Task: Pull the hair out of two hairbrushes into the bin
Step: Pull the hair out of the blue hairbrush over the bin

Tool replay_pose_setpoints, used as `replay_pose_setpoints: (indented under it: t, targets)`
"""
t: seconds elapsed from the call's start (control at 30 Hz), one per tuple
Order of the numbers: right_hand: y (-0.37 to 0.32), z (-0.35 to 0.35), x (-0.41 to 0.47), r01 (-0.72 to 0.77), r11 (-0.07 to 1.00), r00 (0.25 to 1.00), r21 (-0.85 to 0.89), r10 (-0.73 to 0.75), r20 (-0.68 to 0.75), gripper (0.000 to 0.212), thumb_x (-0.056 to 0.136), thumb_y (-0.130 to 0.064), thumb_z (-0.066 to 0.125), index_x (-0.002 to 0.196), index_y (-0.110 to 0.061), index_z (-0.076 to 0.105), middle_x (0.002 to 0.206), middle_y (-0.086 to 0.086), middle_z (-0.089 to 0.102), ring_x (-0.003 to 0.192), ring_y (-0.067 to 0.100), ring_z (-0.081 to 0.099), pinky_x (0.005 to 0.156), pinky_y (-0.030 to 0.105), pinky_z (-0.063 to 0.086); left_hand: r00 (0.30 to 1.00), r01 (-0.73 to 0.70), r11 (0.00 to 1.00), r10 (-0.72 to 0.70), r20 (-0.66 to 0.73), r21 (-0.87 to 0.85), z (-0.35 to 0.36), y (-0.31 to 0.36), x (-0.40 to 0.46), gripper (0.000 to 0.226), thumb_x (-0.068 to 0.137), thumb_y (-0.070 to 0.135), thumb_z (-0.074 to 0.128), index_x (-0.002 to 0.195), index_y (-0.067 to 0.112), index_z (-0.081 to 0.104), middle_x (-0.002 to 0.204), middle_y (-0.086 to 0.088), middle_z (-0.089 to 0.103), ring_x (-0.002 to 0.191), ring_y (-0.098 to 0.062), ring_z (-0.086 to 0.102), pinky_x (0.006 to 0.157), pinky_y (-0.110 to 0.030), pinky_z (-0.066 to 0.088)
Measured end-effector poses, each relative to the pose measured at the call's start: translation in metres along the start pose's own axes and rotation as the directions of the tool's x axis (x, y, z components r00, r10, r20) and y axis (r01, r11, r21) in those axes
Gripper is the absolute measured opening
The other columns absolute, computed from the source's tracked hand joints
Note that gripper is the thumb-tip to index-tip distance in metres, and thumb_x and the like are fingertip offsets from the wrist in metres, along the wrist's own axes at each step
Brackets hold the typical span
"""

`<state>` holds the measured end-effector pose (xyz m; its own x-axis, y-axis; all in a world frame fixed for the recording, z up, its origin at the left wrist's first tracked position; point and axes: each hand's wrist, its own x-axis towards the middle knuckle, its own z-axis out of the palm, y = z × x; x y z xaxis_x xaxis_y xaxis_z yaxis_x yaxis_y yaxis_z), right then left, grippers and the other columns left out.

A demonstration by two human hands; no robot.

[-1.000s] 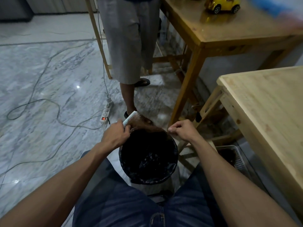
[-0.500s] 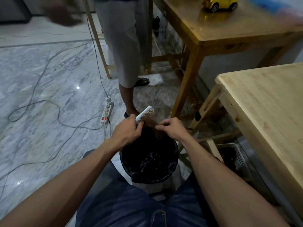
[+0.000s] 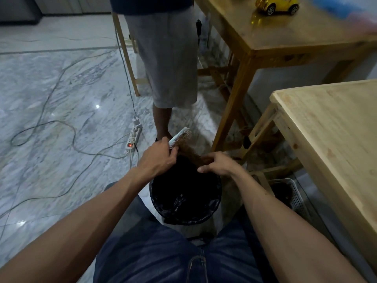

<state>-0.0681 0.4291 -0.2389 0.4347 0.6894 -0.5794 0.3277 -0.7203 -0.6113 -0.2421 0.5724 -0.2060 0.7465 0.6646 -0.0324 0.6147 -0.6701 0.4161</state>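
Note:
My left hand point(image 3: 158, 158) grips a white hairbrush point(image 3: 180, 136) by its lower end, with the head tilted up and away over the far rim of the bin. A brown clump of hair point(image 3: 193, 155) stretches from the bristles down to my right hand point(image 3: 219, 164), which pinches it above the bin. The bin point(image 3: 185, 213) is round, lined with a black bag, and stands on the floor between my knees. I see only one hairbrush.
A person in grey shorts point(image 3: 167, 58) stands just beyond the bin. A power strip point(image 3: 133, 137) and cables lie on the marble floor to the left. Two wooden tables point(image 3: 336, 129) stand to the right, one bearing a yellow toy car point(image 3: 275, 6). A white basket point(image 3: 289, 193) sits under the near table.
My right hand came in to the brush, took hold of the hair and has drawn it down and right toward the bin. The brush head rose and tilted slightly.

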Motion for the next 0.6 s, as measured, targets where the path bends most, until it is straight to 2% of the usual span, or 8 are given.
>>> replay_pose_setpoints:
  t: [0.07,0.13,0.2,0.27,0.33,0.47,0.57,0.6]
  targets:
    - [-0.005,0.001,-0.004,0.066,0.987,0.998,0.144,-0.067,0.004,0.067,0.079,-0.037,0.086,0.139,-0.021,0.062,0.130,-0.002,0.067,0.122,0.016,0.062,0.101,0.028,0.046,1.000,-0.015,1.000,0.015,-0.005,0.006,0.003,0.002,-0.002,0.031,0.098,0.042,0.048,0.096,0.011,0.044,0.100,-0.017,0.066,0.090,-0.037,0.062,0.064,-0.036,0.035]
    - [-0.010,0.003,-0.007,0.148,0.964,0.989,0.221,-0.138,-0.061,0.059,0.079,-0.038,0.086,0.133,-0.020,0.069,0.125,-0.002,0.072,0.116,0.015,0.066,0.101,0.030,0.050,1.000,-0.030,0.999,0.030,-0.001,-0.014,0.006,0.005,-0.003,0.032,0.097,0.041,0.049,0.097,0.009,0.047,0.099,-0.018,0.066,0.089,-0.038,0.062,0.064,-0.037,0.038]
    - [-0.013,0.006,-0.008,0.170,0.971,0.979,0.170,-0.148,-0.139,0.039,0.083,-0.033,0.084,0.118,-0.018,0.077,0.111,-0.005,0.075,0.106,0.012,0.068,0.092,0.027,0.049,0.999,-0.033,0.999,0.034,0.011,-0.038,0.007,0.009,-0.004,0.034,0.097,0.041,0.048,0.100,0.008,0.049,0.098,-0.018,0.065,0.089,-0.038,0.061,0.065,-0.038,0.040]
    - [-0.009,0.008,-0.004,0.118,0.991,0.972,0.070,-0.100,-0.213,0.021,0.085,-0.029,0.082,0.103,-0.019,0.082,0.095,-0.006,0.074,0.097,0.012,0.068,0.082,0.025,0.045,1.000,-0.015,0.998,0.016,0.013,-0.059,0.006,0.010,-0.003,0.032,0.097,0.041,0.048,0.098,0.009,0.048,0.091,-0.014,0.061,0.086,-0.036,0.060,0.065,-0.037,0.038]
    - [-0.001,0.008,-0.003,0.044,0.999,0.971,-0.021,-0.048,-0.234,0.009,0.086,-0.030,0.081,0.090,-0.022,0.082,0.090,-0.007,0.073,0.096,0.014,0.068,0.078,0.027,0.045,1.000,0.026,0.997,-0.027,-0.003,-0.075,0.001,0.008,0.000,0.031,0.097,0.042,0.049,0.094,0.011,0.045,0.085,-0.010,0.054,0.079,-0.032,0.056,0.064,-0.037,0.036]
    - [0.015,0.003,-0.008,-0.120,0.978,0.967,-0.171,0.075,-0.245,0.012,0.090,-0.030,0.077,0.087,-0.019,0.080,0.102,0.001,0.074,0.097,0.019,0.066,0.084,0.035,0.054,0.994,0.108,0.989,-0.111,-0.020,-0.099,-0.009,-0.005,0.008,0.038,0.097,0.043,0.049,0.101,0.005,0.051,0.091,-0.019,0.061,0.074,-0.029,0.050,0.063,-0.037,0.036]
    - [0.018,0.003,-0.007,-0.108,0.985,0.977,-0.137,0.080,-0.196,0.006,0.091,-0.029,0.076,0.092,-0.023,0.079,0.116,0.003,0.072,0.108,0.021,0.065,0.093,0.037,0.054,0.994,0.106,0.988,-0.107,0.002,-0.111,-0.012,-0.007,0.010,0.042,0.095,0.046,0.052,0.104,0.005,0.054,0.092,-0.020,0.063,0.075,-0.031,0.052,0.061,-0.036,0.034]
    - [0.016,0.004,-0.008,-0.082,0.990,0.986,-0.115,0.063,-0.156,0.012,0.090,-0.028,0.077,0.102,-0.025,0.078,0.123,0.002,0.069,0.113,0.020,0.063,0.094,0.033,0.052,0.994,0.106,0.986,-0.105,0.022,-0.126,-0.013,-0.005,0.009,0.041,0.093,0.046,0.053,0.103,0.006,0.054,0.091,-0.017,0.063,0.076,-0.030,0.053,0.059,-0.036,0.033]
